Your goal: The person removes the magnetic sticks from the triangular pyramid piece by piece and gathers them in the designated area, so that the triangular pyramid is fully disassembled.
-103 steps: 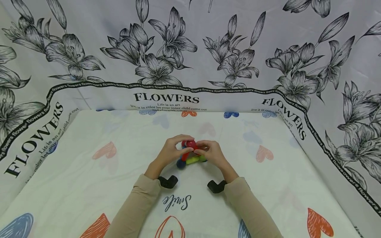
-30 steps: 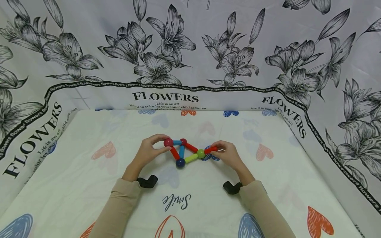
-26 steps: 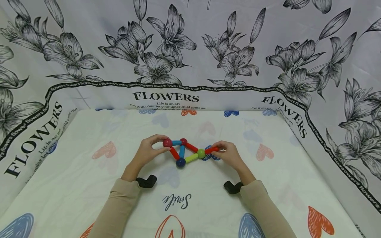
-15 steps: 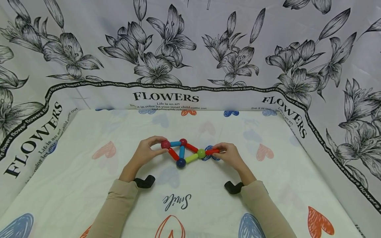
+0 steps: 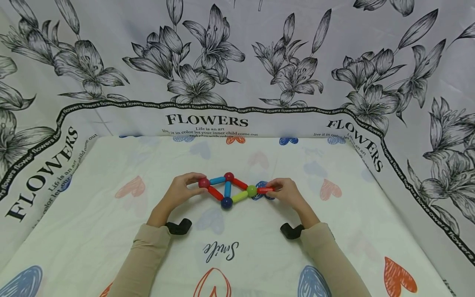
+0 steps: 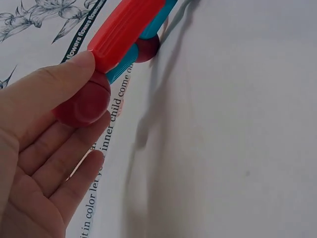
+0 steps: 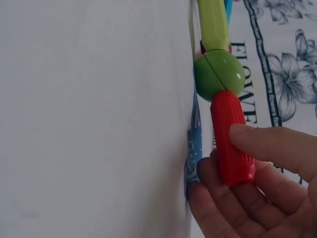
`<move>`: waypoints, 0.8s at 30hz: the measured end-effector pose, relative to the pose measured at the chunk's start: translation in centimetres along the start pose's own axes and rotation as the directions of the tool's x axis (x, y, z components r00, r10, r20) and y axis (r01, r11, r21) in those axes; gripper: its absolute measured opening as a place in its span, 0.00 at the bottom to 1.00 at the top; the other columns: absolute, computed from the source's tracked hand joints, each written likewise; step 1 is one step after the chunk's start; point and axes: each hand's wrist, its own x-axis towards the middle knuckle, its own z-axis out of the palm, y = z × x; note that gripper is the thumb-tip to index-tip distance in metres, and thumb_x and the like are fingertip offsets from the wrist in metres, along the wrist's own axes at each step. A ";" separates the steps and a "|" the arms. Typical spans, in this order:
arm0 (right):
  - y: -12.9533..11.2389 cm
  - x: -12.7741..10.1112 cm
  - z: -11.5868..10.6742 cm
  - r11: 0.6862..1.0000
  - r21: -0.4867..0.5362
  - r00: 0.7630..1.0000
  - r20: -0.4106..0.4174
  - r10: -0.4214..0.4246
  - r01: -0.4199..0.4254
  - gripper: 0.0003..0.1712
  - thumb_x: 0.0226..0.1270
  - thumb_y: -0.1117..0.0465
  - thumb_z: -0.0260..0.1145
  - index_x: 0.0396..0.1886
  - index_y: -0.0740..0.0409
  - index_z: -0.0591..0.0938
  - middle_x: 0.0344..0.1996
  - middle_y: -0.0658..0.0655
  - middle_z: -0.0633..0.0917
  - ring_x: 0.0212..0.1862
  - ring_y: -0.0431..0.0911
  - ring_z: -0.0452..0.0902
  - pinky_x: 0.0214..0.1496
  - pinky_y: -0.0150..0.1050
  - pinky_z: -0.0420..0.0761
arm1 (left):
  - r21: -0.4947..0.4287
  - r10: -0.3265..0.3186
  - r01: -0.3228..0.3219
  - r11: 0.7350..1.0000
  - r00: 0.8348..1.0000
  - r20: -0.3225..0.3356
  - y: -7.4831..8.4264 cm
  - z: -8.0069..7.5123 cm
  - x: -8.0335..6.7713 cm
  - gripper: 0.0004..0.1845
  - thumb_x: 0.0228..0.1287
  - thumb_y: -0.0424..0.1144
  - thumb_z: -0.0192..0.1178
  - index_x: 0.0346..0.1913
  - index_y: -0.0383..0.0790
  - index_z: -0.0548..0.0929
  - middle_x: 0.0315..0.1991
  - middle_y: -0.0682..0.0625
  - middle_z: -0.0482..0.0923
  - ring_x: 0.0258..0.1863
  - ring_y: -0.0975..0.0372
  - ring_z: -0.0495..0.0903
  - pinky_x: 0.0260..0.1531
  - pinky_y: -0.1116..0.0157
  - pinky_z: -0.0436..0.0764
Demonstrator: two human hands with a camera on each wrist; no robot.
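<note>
Heart-print cloth lies beneath our toy frame; our left hand pinches its red ball, our right hand its end stick. Seemingly we're shaping it; the next move needs steady grips.

There are four balls and six rods.

Held red stick: in the head view, right of the green ball, outer end hidden by the right hand!
Lime stick: above that ball, off the right wrist view's top edge!
Sleeves: below the ball, sliced by the head view's bottom edge.
</note>
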 end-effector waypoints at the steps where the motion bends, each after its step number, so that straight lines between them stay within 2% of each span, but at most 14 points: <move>1: -0.1 0.1 0.0 1.000 -0.009 1.000 0.002 0.005 -0.005 0.13 0.58 0.67 0.70 0.43 0.66 0.85 0.43 0.66 0.86 0.42 0.51 0.83 0.35 0.29 0.79 | 0.008 -0.003 0.003 1.000 1.000 0.003 0.0 0.0 0.0 0.23 0.56 0.35 0.69 0.55 0.34 0.80 0.54 0.37 0.82 0.56 0.44 0.80 0.60 0.48 0.77; 10: -0.2 0.2 -0.1 0.996 -0.085 0.999 0.017 0.033 -0.032 0.11 0.57 0.66 0.71 0.41 0.65 0.86 0.40 0.64 0.87 0.35 0.46 0.77 0.32 0.29 0.74 | 0.059 -0.070 0.067 0.996 0.997 0.040 -0.8 0.2 0.1 0.23 0.57 0.37 0.69 0.56 0.35 0.80 0.53 0.38 0.82 0.55 0.46 0.80 0.60 0.50 0.78; 17: -0.3 0.3 -0.2 0.994 -0.098 0.998 0.025 0.052 -0.049 0.11 0.56 0.66 0.72 0.40 0.64 0.87 0.41 0.63 0.87 0.38 0.47 0.79 0.35 0.29 0.75 | 0.073 -0.081 0.076 0.994 0.995 0.065 -1.2 0.3 0.2 0.24 0.56 0.37 0.69 0.56 0.35 0.80 0.52 0.38 0.83 0.51 0.49 0.81 0.59 0.51 0.79; 24: -0.7 0.2 -0.1 0.991 -0.124 0.998 0.034 0.052 -0.048 0.11 0.56 0.66 0.72 0.40 0.63 0.88 0.40 0.62 0.87 0.37 0.47 0.77 0.33 0.29 0.74 | 0.094 -0.072 0.066 0.993 0.995 0.067 -1.3 0.3 0.2 0.23 0.56 0.37 0.70 0.55 0.35 0.81 0.51 0.39 0.84 0.51 0.50 0.81 0.58 0.51 0.79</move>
